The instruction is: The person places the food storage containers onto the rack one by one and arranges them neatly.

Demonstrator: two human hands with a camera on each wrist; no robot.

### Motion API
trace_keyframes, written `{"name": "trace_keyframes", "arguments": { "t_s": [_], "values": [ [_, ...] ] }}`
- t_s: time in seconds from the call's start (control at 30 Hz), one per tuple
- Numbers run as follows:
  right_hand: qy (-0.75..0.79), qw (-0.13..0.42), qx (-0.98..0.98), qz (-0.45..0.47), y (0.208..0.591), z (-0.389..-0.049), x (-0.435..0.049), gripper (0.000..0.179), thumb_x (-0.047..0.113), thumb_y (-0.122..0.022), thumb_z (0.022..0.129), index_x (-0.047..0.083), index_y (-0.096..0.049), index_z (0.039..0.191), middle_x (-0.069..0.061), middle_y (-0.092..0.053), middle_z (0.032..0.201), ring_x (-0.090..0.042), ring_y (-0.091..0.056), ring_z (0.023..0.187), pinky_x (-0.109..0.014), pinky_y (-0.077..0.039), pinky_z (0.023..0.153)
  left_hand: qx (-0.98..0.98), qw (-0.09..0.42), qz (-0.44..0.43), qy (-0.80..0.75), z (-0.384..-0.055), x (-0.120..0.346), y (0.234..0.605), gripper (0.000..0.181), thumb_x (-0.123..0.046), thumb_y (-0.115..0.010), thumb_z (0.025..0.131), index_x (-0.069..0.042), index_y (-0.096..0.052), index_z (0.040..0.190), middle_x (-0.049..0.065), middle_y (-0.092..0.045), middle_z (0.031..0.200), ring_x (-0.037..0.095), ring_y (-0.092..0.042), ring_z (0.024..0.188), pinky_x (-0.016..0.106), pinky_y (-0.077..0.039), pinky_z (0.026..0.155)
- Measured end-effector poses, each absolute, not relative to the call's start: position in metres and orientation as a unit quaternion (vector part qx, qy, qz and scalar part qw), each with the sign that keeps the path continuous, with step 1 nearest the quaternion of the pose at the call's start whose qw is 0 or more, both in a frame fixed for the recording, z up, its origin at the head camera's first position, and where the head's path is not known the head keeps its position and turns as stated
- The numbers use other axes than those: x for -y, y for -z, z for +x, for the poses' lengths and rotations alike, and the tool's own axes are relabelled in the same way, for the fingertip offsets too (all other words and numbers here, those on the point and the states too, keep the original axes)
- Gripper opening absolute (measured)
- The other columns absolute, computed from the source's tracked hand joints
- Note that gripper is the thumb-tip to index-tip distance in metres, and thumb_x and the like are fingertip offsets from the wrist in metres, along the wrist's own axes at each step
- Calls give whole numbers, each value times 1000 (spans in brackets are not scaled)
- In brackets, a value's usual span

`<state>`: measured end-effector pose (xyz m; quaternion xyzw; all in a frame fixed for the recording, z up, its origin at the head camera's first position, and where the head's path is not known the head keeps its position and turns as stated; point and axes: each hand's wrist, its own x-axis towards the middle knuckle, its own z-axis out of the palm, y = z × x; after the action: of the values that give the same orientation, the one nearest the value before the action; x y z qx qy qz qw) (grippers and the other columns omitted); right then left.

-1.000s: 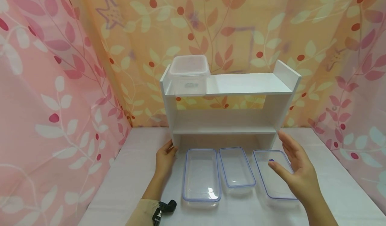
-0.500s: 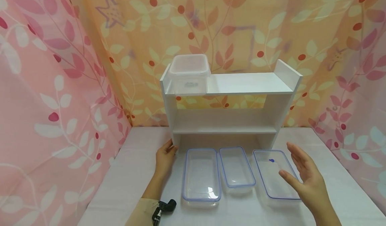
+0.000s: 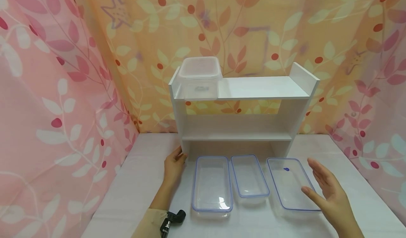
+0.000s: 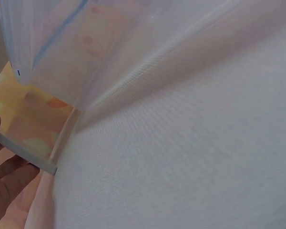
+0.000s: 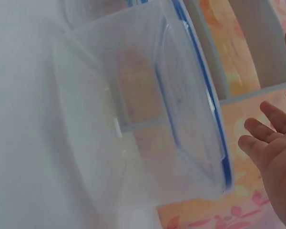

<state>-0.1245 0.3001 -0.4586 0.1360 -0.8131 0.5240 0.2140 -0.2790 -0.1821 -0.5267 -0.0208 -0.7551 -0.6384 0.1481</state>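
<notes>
A white shelf rack (image 3: 236, 139) stands at the back of the table. My left hand (image 3: 173, 166) holds the lower front of its left side panel; in the left wrist view, thumb and fingers (image 4: 12, 183) lie on opposite sides of the panel edge. My right hand (image 3: 331, 194) is open and holds nothing, fingers apart, at the right side of a clear container (image 3: 293, 185) with a blue rim. In the right wrist view this container (image 5: 133, 114) fills the middle, the hand to its right. Two more blue-rimmed clear containers, a large one (image 3: 211, 185) and a narrower one (image 3: 250, 176), stand left of it.
A frosted lidded box (image 3: 200, 78) sits at the left end of the rack's top shelf. Floral curtains (image 3: 47, 90) enclose the white table (image 3: 127, 202) at the back and sides. A black camera mount (image 3: 172, 220) is strapped to the left forearm.
My right hand has moved right and toward me, away from the rack's right side, uncovering more of the right container. The left hand stays on the rack.
</notes>
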Motion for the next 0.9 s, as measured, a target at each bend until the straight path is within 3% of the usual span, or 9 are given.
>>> {"name": "trace_keyframes", "arguments": {
  "t_s": [0.27, 0.5, 0.77, 0.9],
  "values": [
    [-514, 185, 829, 122, 475, -121, -311, 89, -17, -72, 85, 8, -31, 160, -9, -35, 165, 0, -32, 149, -5, -30, 111, 753, 145, -12, 642, -280, 183, 529, 47, -10, -68, 99, -9, -59, 145, 20, -60, 143, 31, -64, 124, 30, -60, 87],
    [-474, 172, 855, 120, 489, -122, -319, 88, -10, -73, 89, 14, -30, 161, -4, -32, 167, 5, -27, 150, -3, -29, 110, 752, 151, -21, 641, -281, 183, 530, 48, -9, -68, 99, -1, -56, 145, 23, -58, 144, 36, -63, 126, 32, -60, 89],
    [-465, 158, 862, 125, 501, -122, -325, 89, -8, -75, 87, 12, -30, 161, -2, -32, 167, 11, -25, 148, -1, -27, 108, 754, 139, -13, 642, -281, 183, 528, 48, -11, -68, 100, -3, -56, 146, 20, -59, 144, 32, -65, 124, 32, -60, 87],
    [-453, 143, 872, 118, 507, -122, -327, 93, -4, -78, 87, 16, -28, 163, 9, -27, 168, 18, -20, 145, 1, -24, 107, 755, 138, -20, 641, -282, 184, 530, 48, -10, -67, 100, -1, -55, 146, 21, -58, 145, 35, -63, 126, 34, -59, 91]
  ]
}}
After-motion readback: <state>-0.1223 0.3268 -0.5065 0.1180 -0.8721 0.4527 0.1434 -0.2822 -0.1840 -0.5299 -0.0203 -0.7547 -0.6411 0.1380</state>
